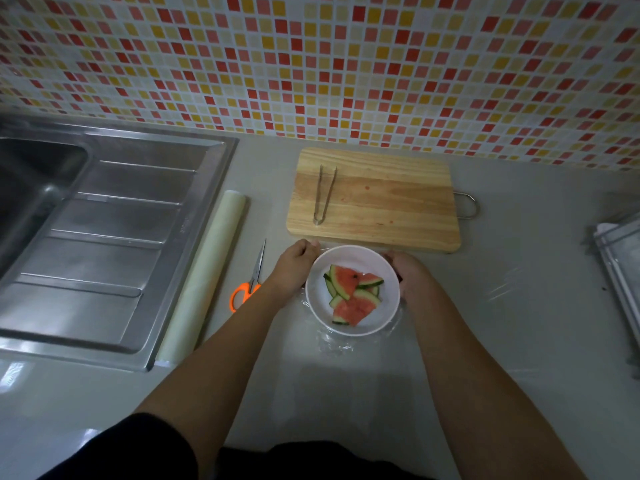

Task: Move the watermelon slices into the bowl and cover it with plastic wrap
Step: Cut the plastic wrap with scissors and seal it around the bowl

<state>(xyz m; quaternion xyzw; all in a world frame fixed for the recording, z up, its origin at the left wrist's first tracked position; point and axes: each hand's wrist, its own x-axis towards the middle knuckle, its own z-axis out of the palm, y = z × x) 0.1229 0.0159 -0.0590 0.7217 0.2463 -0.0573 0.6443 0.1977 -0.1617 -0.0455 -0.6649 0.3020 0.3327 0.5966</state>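
Note:
A white bowl (pixel 349 259) sits on the counter in front of me with several watermelon slices (pixel 351 294) inside. Clear plastic wrap (pixel 334 344) lies crumpled around and beneath the bowl, with its edges showing at the front and on the right. My left hand (pixel 294 263) grips the wrap at the bowl's left rim with its fingers closed. On the right rim, my right hand (pixel 408 271) is curled over the wrap. The plastic wrap roll (pixel 204 275) lies to the left, beside the sink.
A wooden cutting board (pixel 375 199) with metal tongs (pixel 323 194) lies just behind the bowl. Orange-handled scissors (pixel 249 284) lie left of my left wrist. A steel sink and drainboard (pixel 104 230) fill the left. A metal rack (pixel 620 265) stands at the right edge.

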